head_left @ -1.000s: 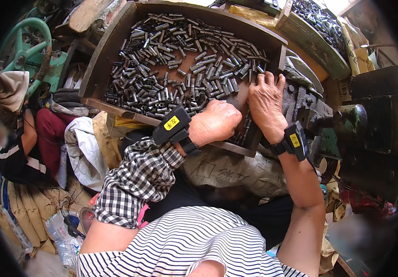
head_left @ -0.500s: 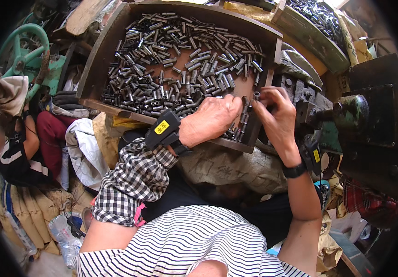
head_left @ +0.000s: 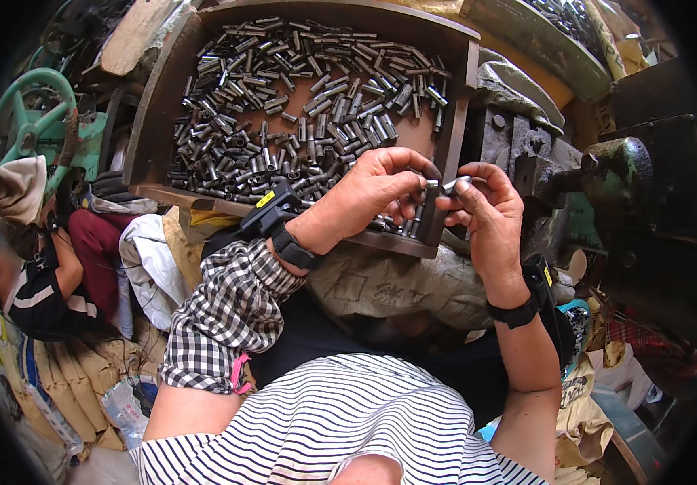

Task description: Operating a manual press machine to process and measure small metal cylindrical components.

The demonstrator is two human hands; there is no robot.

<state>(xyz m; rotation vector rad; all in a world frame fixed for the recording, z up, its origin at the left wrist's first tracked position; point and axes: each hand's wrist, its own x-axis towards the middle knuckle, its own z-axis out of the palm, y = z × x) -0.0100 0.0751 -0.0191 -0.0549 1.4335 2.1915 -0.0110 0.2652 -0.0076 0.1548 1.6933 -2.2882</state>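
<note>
Small metal sleeves, short and tube-shaped, lie loose in a wooden tray. Over the tray's right end, my left hand pinches a small shiny metal piece between thumb and fingers. Close beside it, my right hand grips a metal sleeve with thumb and fingertips, just past the tray's right wall. The two pieces almost meet end to end; whether they touch, I cannot tell. Under my left hand, more sleeves lie in the tray's near right corner, partly hidden.
A dark, greasy machine stands at the right, its spindle pointing at my right hand. A green handwheel is at the far left, with a seated person below it. Another parts bin sits at the back right.
My left hand has risen from the sleeves in the tray's near right corner toward my right hand, now pinching a small piece. My right hand has turned and lowered slightly, holding its sleeve sideways.
</note>
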